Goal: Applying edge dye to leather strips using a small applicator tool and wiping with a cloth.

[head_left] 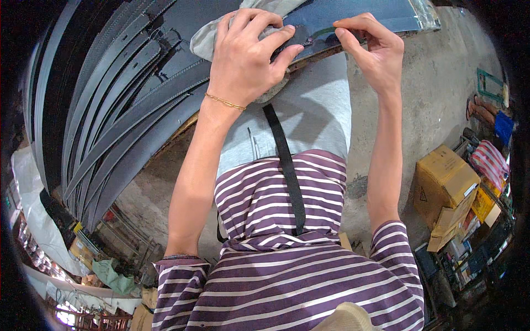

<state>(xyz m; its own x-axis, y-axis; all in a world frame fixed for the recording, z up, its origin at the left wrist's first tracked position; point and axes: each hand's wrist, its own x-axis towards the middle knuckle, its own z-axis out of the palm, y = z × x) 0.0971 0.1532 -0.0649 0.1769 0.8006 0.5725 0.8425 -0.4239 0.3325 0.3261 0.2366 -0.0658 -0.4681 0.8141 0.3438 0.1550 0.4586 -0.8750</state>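
nearest of all, a beige rounded shape [346, 318] pokes up below the hands, too cropped to identify, over a purple-and-white striped shirt [287, 276]; and out ahead, both arms reach to the work surface [372, 12]! left hand [251, 52] is half curled, palm down, thumb and forefinger apart, over a grey cloth [203, 43]; whether it grips anything underneath i cannot tell, the fingers cover it, but that low, spread pose looks like steadying. just beyond its fingertips lies a small dark piece [302, 39], and between the two hands runs a thin dark strip [324, 31]. right hand [372, 52] answers with thumb and forefinger brought almost together, seemingly pinching the strip's end, probably for fine control and to hold it away from the left. crowding in left of the left hand, a sweep of curved dark bands [138, 94], leaving little elbow room on that side! below the left hand a black strap [284, 160] hangs down the front, and well apart, below and right of the right hand, sits a cardboard box [447, 171] beside a red-striped bag [489, 163]
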